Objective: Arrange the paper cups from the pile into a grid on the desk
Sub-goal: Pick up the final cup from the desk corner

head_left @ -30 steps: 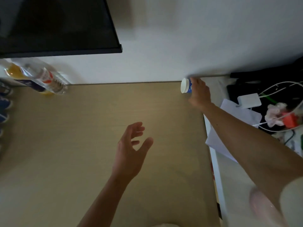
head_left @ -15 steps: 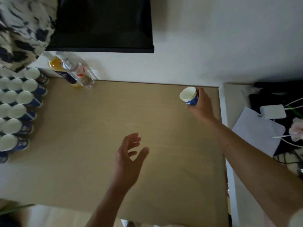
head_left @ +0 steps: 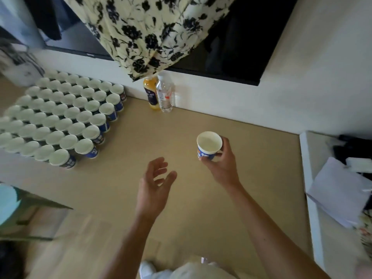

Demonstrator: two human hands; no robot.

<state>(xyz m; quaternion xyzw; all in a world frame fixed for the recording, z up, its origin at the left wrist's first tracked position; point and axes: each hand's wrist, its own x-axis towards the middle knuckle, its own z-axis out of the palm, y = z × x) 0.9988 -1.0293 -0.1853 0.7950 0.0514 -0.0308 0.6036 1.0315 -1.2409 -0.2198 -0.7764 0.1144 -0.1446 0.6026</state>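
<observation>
— Where is the paper cup (head_left: 208, 146)?
— In the right hand (head_left: 223, 164), fingers curled round its blue side, mouth up, over the right half of the table (head_left: 201, 208).
— And the left hand (head_left: 155, 184)?
— Holding nothing, fingers loosely spread, near the cup on its left.
— The rest?
— A grid of cups (head_left: 60, 117) stands upright in tight rows at the table's left end, well apart from the held one. An orange juice bottle (head_left: 151, 93) and a clear water bottle (head_left: 165, 95) stand together at the white wall (head_left: 221, 101).

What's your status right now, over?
Right hand grips one paper cup, upright, over the desk. Left hand open, empty. Grid of cups at left. Two bottles by the wall.
</observation>
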